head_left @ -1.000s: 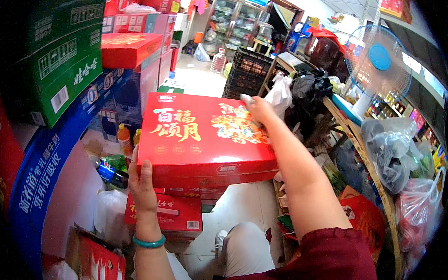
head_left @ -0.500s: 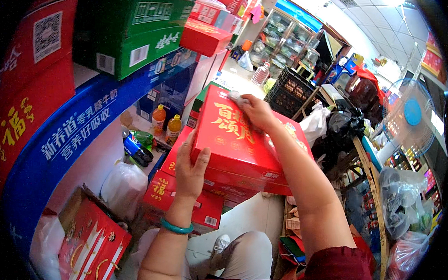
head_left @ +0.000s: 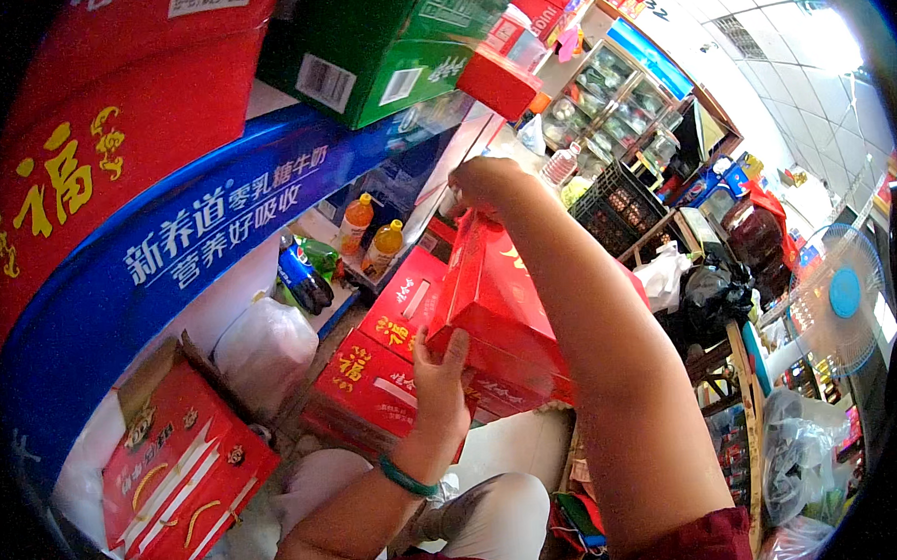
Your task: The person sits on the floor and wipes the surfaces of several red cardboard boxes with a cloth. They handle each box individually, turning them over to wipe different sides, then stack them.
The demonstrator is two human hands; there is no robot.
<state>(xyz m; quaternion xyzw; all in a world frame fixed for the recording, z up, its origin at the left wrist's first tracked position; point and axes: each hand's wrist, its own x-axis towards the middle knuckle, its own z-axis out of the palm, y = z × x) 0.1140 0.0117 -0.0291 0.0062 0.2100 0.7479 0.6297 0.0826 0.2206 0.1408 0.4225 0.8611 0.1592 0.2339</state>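
Note:
A red gift box (head_left: 496,343) with gold lettering is tipped, its side turned toward me and part of its top behind my right forearm. My left hand (head_left: 441,390) grips its near left side, with thumb and fingers apart against the cardboard. My right hand (head_left: 499,186) is closed just above the box's far upper edge. A bit of pale cloth shows faintly at its fingers; most of it is hidden. Beneath and left of the box are stacked red cartons (head_left: 358,384) with gold lettering.
A blue-fronted shelf (head_left: 215,205) on the left bears a green carton (head_left: 389,57) and a red carton (head_left: 152,143). Juice bottles (head_left: 356,224) and a dark soda bottle (head_left: 303,276) stand below. Red gift bags (head_left: 192,471) lie lower left; a fan (head_left: 840,298) stands right.
The box has tipped, so its side shows more and its top less. My right hand has moved up to the far edge. My left hand has shifted right and lower; the view has turned left.

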